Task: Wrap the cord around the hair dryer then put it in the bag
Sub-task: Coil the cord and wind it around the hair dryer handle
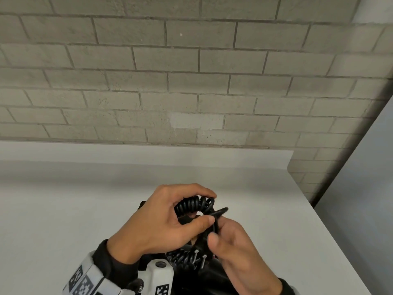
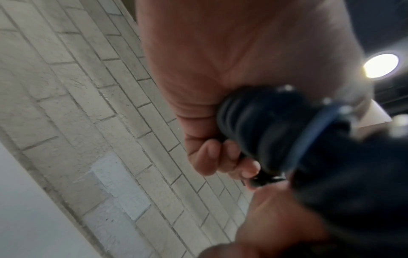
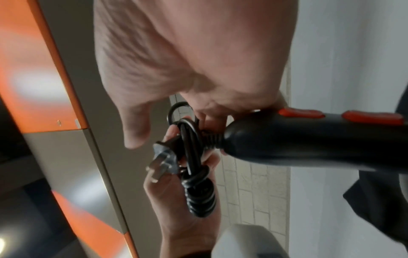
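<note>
Over the white table (image 1: 85, 199), at six o'clock in the head view, the black hair dryer (image 3: 298, 139) is held low. The left hand (image 1: 161, 226) curls round the coiled cord (image 1: 191, 204); the right hand (image 1: 238, 252) pinches a loop. Best keep turns snug, plug (image 3: 163, 162) tucked last. No bag shows.

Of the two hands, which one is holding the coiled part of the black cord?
The left hand: its fingers curl around the coiled cord, while the right hand pinches only a straight stretch.
</note>
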A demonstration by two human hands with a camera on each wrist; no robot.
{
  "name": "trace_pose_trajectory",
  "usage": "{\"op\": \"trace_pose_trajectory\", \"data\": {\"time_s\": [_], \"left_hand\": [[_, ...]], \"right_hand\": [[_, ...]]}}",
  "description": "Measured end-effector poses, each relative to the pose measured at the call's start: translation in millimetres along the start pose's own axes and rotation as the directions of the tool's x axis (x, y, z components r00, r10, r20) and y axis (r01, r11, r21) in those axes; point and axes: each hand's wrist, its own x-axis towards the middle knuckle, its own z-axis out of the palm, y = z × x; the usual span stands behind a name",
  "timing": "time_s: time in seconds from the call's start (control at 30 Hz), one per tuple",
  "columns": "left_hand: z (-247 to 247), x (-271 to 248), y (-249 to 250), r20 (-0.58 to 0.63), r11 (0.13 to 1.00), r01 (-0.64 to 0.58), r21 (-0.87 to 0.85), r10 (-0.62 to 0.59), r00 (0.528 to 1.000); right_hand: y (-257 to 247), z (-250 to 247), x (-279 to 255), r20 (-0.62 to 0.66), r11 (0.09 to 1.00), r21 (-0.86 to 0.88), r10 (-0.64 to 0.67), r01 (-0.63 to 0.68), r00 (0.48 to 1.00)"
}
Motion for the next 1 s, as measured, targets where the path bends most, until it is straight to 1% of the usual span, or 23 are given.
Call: {"op": "trace_pose_trajectory", "data": {"time_s": [0.07, 0.17, 0.27, 0.33, 0.4, 0.47, 0.57, 0.73, 0.77, 0.83, 0.87, 0.9, 0.93, 1.0], "left_hand": [[0.5, 0.7, 1.9, 0.020, 1.000, 0.006, -0.005, -0.006, 1.000], [0.8, 1.5, 2.5, 0.003, 1.000, 0.017, -0.011, -0.017, 1.000], [2.9, 3.2, 3.7, -0.066, 0.990, 0.013, -0.143, -0.022, 0.998], [4.3, 5.6, 5.9, -0.108, 0.980, 0.013, -0.199, -0.035, 0.994], [5.3, 8.3, 8.2, -0.134, 0.976, 0.002, -0.220, -0.032, 0.990], [5.0, 10.0, 8.6, -0.149, 0.973, 0.009, -0.231, -0.045, 0.988], [4.1, 10.6, 7.1, -0.135, 0.967, 0.019, -0.253, -0.054, 0.989], [4.2, 10.2, 7.6, -0.116, 0.975, 0.011, -0.221, -0.037, 0.993], [4.1, 10.2, 7.8, -0.121, 0.975, 0.010, -0.220, -0.038, 0.992], [3.8, 10.6, 7.8, -0.131, 0.972, 0.010, -0.236, -0.042, 0.991], [3.8, 10.9, 7.8, -0.134, 0.970, 0.007, -0.245, -0.041, 0.990], [3.9, 10.8, 8.1, -0.135, 0.968, 0.001, -0.251, -0.036, 0.990], [4.3, 11.0, 8.5, -0.133, 0.967, -0.007, -0.255, -0.028, 0.991], [5.8, 11.3, 9.7, -0.118, 0.965, -0.020, -0.261, -0.011, 0.993]], "right_hand": [[-4.1, 1.1, -0.4, 0.022, 0.989, -0.151, 0.010, -0.006, 1.000], [-10.3, -0.2, -3.6, 0.031, 0.956, -0.287, 0.078, -0.065, 0.996], [-11.4, 0.8, -9.0, -0.007, 0.926, -0.339, 0.171, -0.163, 0.985], [-9.1, 3.3, -11.4, -0.053, 0.889, -0.403, 0.214, -0.217, 0.975], [-7.3, 7.3, -13.0, -0.120, 0.866, -0.436, 0.215, -0.245, 0.969], [-3.8, 6.1, -14.6, -0.149, 0.857, -0.453, 0.201, -0.247, 0.968], [-0.5, 4.2, -18.2, -0.186, 0.870, -0.434, 0.166, -0.232, 0.968], [5.8, -5.6, -27.2, -0.164, 0.920, -0.360, 0.103, -0.156, 0.981], [8.5, -9.7, -29.1, -0.189, 0.935, -0.325, 0.084, -0.143, 0.978], [14.2, -18.5, -32.0, -0.296, 0.970, -0.206, 0.064, -0.129, 0.953], [15.8, -22.8, -32.7, -0.350, 0.982, -0.115, 0.101, -0.150, 0.931], [16.9, -26.0, -32.7, -0.377, 0.982, -0.024, 0.162, -0.185, 0.912], [16.5, -27.7, -33.2, -0.367, 0.970, 0.030, 0.233, -0.239, 0.901], [12.8, -26.7, -34.3, -0.272, 0.928, 0.060, 0.368, -0.366, 0.889]]}}
